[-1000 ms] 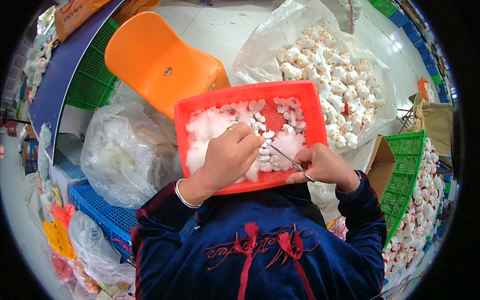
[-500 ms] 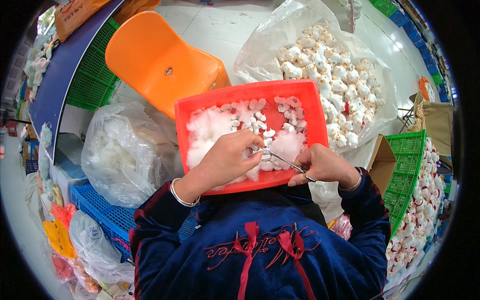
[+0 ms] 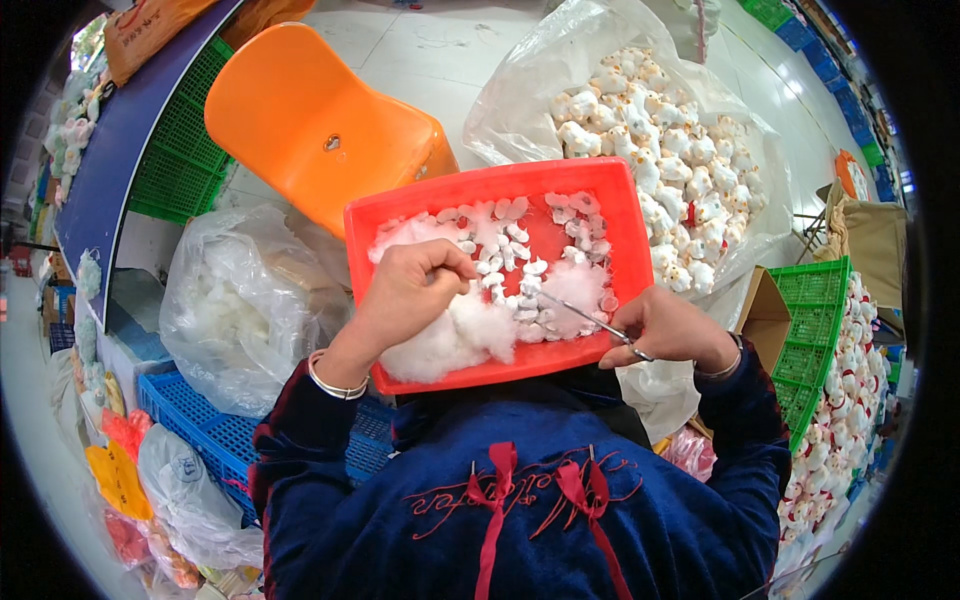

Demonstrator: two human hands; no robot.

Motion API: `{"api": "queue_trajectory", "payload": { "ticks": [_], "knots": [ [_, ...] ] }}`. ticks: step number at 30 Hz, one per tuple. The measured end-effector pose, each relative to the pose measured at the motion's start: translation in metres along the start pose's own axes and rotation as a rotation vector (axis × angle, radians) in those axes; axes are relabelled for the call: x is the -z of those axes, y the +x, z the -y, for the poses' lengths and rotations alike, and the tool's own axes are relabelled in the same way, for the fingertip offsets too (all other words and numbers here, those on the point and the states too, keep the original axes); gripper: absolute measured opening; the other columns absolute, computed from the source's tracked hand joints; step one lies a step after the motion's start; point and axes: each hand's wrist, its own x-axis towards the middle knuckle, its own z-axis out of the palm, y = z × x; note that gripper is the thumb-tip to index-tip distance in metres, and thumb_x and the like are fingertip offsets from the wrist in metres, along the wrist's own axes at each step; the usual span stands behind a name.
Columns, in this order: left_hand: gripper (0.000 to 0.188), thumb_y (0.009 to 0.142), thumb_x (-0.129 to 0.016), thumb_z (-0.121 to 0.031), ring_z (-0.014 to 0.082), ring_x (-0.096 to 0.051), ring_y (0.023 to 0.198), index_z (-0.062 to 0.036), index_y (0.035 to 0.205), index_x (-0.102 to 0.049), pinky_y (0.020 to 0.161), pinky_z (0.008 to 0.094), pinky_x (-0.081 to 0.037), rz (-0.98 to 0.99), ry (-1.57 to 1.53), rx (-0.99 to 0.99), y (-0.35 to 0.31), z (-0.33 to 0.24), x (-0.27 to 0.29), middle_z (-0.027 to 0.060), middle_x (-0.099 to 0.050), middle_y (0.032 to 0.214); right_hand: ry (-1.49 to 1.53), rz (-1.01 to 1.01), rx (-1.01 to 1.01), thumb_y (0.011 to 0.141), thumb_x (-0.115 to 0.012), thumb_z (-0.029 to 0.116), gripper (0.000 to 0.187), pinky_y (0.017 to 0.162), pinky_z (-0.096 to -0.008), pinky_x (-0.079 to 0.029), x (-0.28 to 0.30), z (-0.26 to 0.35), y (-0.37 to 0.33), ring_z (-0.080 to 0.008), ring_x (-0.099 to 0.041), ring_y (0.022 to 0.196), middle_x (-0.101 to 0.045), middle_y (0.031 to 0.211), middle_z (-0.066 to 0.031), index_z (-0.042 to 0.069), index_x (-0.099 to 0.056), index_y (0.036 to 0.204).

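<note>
My right hand (image 3: 665,325) grips slender metal forceps (image 3: 588,316) with finger rings. Their tip points left, over small white stuffed fabric pieces (image 3: 515,238) in a red plastic tub (image 3: 490,180). Over the tub's left part, my left hand (image 3: 410,300) has its thumb and fingers pinched together. Whatever lies between those fingertips is hidden. Under and beside that hand spreads fluffy white fibre stuffing (image 3: 450,340). A smaller stuffing clump (image 3: 578,292) lies right of the middle, near the forceps. The tub rests against my lap.
An orange chair (image 3: 320,125) stands beyond the tub. Far right, a clear bag (image 3: 510,110) holds many white plush pieces (image 3: 680,170). Left are a plastic bag of stuffing (image 3: 250,310) and a blue crate (image 3: 205,420). A green crate (image 3: 815,340) stands right.
My left hand has moved left, away from the forceps tip to over the stuffing. My right hand and the forceps have shifted slightly right.
</note>
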Motion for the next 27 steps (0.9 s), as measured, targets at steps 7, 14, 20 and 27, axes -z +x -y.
{"api": "queue_trajectory", "payload": {
  "ticks": [7,14,20,27],
  "knots": [
    [0.050,0.087,-0.069,0.001,0.0196,-0.073,0.091,-0.0052,0.136,-0.061,0.083,0.0315,-0.058,0.172,0.083,-0.424,0.002,-0.020,-0.033,0.0128,-0.063,0.136,-0.070,0.068,0.029,0.079,-0.091,0.037,0.043,0.052,-0.0325,-0.038,0.003,0.012,0.007,-0.0095,-0.048,0.056,-0.054,0.057,-0.0028,-0.002,-0.071,0.077],
    [0.011,0.084,-0.071,-0.001,0.0178,-0.072,0.081,-0.0009,0.095,-0.070,0.074,0.0312,-0.056,0.169,0.214,-0.293,0.004,-0.022,-0.032,0.0094,-0.073,0.087,-0.024,0.092,0.055,0.081,-0.089,0.035,0.041,0.052,-0.0321,-0.038,0.002,0.014,0.009,-0.0081,-0.047,0.056,-0.052,0.056,-0.0014,-0.002,-0.071,0.076],
    [0.011,0.080,-0.069,0.001,0.0167,-0.069,0.076,-0.0006,0.091,-0.066,0.072,0.0302,-0.055,0.122,0.206,-0.293,-0.003,-0.018,-0.029,0.0081,-0.071,0.083,-0.082,0.044,0.083,0.081,-0.087,0.035,0.041,0.053,-0.0346,-0.042,-0.006,0.015,0.004,-0.0145,-0.050,0.053,-0.054,0.056,-0.0066,-0.001,-0.069,0.076],
    [0.009,0.080,-0.067,0.001,0.0178,-0.067,0.074,-0.0003,0.088,-0.063,0.070,0.0311,-0.054,0.100,0.184,-0.288,-0.010,-0.017,-0.028,0.0088,-0.069,0.081,-0.191,-0.028,0.137,0.080,-0.085,0.034,0.038,0.057,-0.0386,-0.048,-0.012,0.022,0.001,-0.0264,-0.061,0.056,-0.062,0.061,-0.0129,0.000,-0.069,0.076]
  ]
}}
